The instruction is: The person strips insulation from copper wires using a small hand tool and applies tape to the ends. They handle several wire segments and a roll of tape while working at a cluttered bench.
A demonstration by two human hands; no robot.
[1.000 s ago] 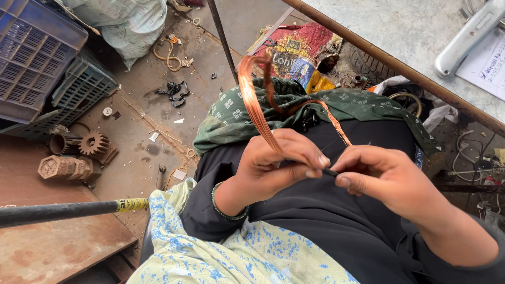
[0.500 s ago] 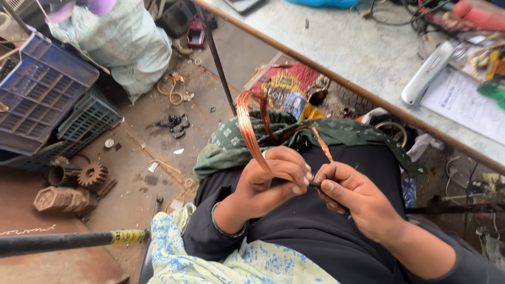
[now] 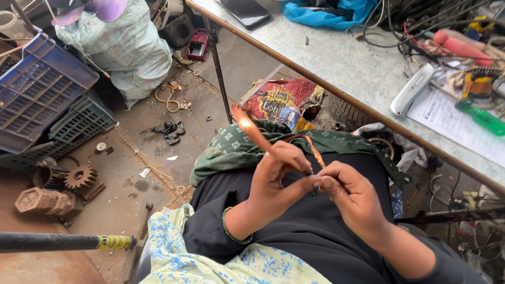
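Copper wire bundle [image 3: 252,131] now lower, one, in both hands' grip: left hand [image 3: 273,181], right hand [image 3: 350,194].

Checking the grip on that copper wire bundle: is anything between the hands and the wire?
Nothing visible. The left hand and right hand both hold the copper wire bundle directly with bare fingers, above the lap. The green scarf lies behind it, not between.

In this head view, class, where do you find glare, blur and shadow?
Head view: glare burns out a spot on the copper wire; the wire above the left hand is motion-blurred; both hands are fairly sharp; daylight is soft, with dim shadow under the table.
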